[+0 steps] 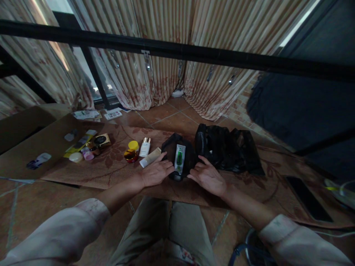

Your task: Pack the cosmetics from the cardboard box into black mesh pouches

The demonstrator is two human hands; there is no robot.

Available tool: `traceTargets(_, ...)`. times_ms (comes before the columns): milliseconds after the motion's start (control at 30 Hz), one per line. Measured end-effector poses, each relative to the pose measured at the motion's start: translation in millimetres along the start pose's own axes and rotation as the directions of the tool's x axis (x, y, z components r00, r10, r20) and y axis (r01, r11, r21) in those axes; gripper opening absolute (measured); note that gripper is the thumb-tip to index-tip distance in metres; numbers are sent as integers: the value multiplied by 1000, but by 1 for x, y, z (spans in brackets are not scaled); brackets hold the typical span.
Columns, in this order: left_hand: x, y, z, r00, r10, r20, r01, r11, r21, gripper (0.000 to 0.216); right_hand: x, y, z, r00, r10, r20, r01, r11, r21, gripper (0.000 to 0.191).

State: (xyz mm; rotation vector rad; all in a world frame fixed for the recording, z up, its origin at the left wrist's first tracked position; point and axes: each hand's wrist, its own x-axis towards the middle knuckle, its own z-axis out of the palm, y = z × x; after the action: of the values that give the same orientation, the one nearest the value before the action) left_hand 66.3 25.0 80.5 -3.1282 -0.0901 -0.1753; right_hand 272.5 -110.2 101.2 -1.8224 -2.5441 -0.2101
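Observation:
A white and green tube (180, 159) lies on a small black plastic bag (190, 152) spread out in front of me. My left hand (157, 172) is at the bag's left side, its fingers curled onto the plastic and the index finger stretched forward. At the right edge my right hand (208, 178) pinches the plastic, its index finger pointing up and left. Close beyond my left hand lies a cream tube with a white cap (150, 157). Past it stand a white bottle with a gold cap (145, 147), a yellow-lidded jar (133, 145) and a red-gold jar (130, 156).
More black plastic bags (227, 147) lie crumpled to the right, with a dark phone (308, 198) farther right. An open cardboard box (55, 138) stands left, beside several small cosmetics and a gold box (102, 140). A black rail (177, 48) crosses ahead.

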Motion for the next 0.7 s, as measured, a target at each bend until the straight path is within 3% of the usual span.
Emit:
traceTargets(200,2,1,1,999,-36,-17,36,999,-12,27,15,-12,-4,986,166,29,-165,986,-13,15)
traceTargets(433,6,6,-5,1000,-15,-5,15,1000,-10,17,28,-33,9,996,84,9,-84,996,-22,17)
traceTargets(700,6,21,0,989,-130,-66,128,991,-34,14,18,-59,37,963,233,-134,-227,972,58,28)
